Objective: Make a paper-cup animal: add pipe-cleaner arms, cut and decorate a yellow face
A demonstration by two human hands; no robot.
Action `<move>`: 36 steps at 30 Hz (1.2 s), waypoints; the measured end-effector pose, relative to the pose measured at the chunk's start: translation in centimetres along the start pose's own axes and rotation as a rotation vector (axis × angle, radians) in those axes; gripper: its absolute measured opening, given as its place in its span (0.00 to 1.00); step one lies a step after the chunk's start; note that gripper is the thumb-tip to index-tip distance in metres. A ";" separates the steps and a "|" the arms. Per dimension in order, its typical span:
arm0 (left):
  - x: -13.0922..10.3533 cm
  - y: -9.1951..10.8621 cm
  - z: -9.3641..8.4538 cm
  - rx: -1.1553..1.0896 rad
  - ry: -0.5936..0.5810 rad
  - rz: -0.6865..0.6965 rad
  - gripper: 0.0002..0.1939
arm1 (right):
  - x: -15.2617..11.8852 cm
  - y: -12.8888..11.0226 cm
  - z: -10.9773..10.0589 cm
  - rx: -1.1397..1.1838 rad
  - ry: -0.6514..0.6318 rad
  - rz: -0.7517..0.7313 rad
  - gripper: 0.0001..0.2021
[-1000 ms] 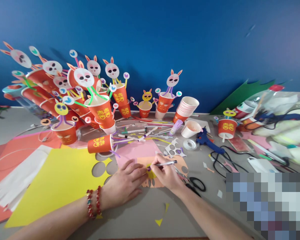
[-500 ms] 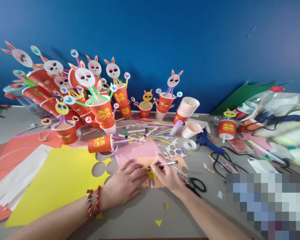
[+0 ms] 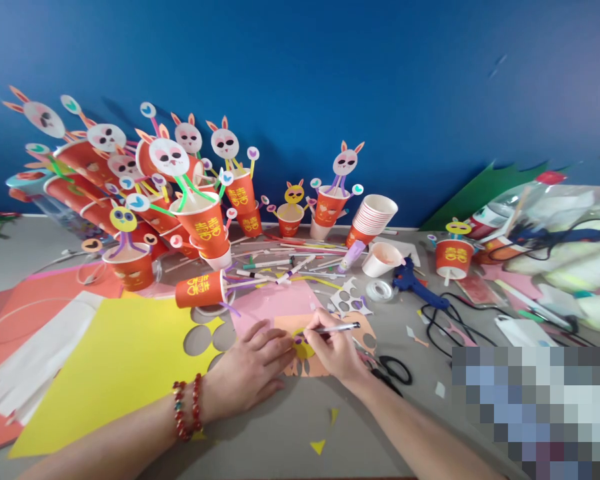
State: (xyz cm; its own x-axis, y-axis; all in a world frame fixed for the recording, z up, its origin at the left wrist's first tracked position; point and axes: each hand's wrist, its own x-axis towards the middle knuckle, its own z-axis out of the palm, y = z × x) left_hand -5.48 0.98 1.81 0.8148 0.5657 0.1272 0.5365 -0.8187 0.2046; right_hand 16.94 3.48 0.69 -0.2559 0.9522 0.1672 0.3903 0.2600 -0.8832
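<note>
My right hand [image 3: 333, 347] is closed around a pen [image 3: 337, 327], its tip down at a small yellow paper piece [image 3: 304, 348] with purple marks. That piece lies on orange paper [image 3: 287, 323] with cut-outs in it. Flat beside it rests my left hand [image 3: 253, 367], fingers stretched out and their tips at the yellow piece's left edge. Just behind the hands lies a pink sheet [image 3: 280, 298]. To the left, a red paper cup [image 3: 200, 289] lies on its side above a large yellow sheet [image 3: 125, 360] with round holes.
Red cups with paper rabbit faces [image 3: 169, 158] crowd the back left. A stack of cups [image 3: 373, 220] stands at the back. Right of my hands are black-handled scissors [image 3: 395, 369], a roll of tape [image 3: 379, 291] and a blue glue gun [image 3: 420, 287] with its cord. Straws and markers lie behind.
My right hand and the pen have shifted very slightly to the right over the yellow piece. The left hand stays where it was.
</note>
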 end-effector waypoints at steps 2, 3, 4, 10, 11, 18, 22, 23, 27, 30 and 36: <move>0.0 0.0 0.0 -0.004 0.000 0.001 0.24 | 0.0 0.0 0.0 0.009 0.006 -0.008 0.08; -0.1 0.0 0.0 -0.005 0.003 0.000 0.24 | 0.0 0.0 0.0 0.010 0.006 -0.011 0.08; -0.1 0.0 0.0 -0.005 0.005 -0.001 0.24 | 0.0 0.0 0.0 0.010 0.002 -0.013 0.08; 0.0 0.1 -0.1 -0.008 -0.015 -0.006 0.25 | 0.0 0.0 0.1 -0.001 -0.018 -0.018 0.08; 0.1 0.1 -0.2 -0.010 -0.017 -0.006 0.25 | 0.0 0.0 0.1 -0.004 -0.018 -0.018 0.08; 0.0 0.1 -0.2 0.003 -0.005 -0.005 0.24 | 0.2 0.1 0.1 -0.008 -0.002 -0.020 0.08; 0.0 0.0 -0.1 0.000 -0.007 -0.004 0.25 | 0.0 -0.1 0.0 -0.001 0.020 -0.019 0.09; -0.1 0.0 -0.1 -0.001 -0.006 -0.005 0.25 | -0.1 -0.1 0.0 0.000 0.024 -0.017 0.09; -0.1 0.0 0.1 0.009 0.009 -0.001 0.26 | 0.0 -0.1 0.0 0.003 0.025 -0.013 0.09; -0.1 0.0 0.1 0.015 0.017 0.002 0.26 | 0.0 -0.1 0.1 0.005 0.021 -0.014 0.08; -0.1 0.0 0.0 -0.002 0.015 -0.003 0.25 | 0.0 0.0 0.0 -0.006 0.022 -0.011 0.08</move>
State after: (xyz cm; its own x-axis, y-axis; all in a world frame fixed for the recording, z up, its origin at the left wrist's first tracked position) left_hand -5.57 0.92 1.76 0.8097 0.5697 0.1409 0.5386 -0.8167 0.2070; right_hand 16.91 3.46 0.71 -0.2402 0.9526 0.1865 0.3929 0.2711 -0.8787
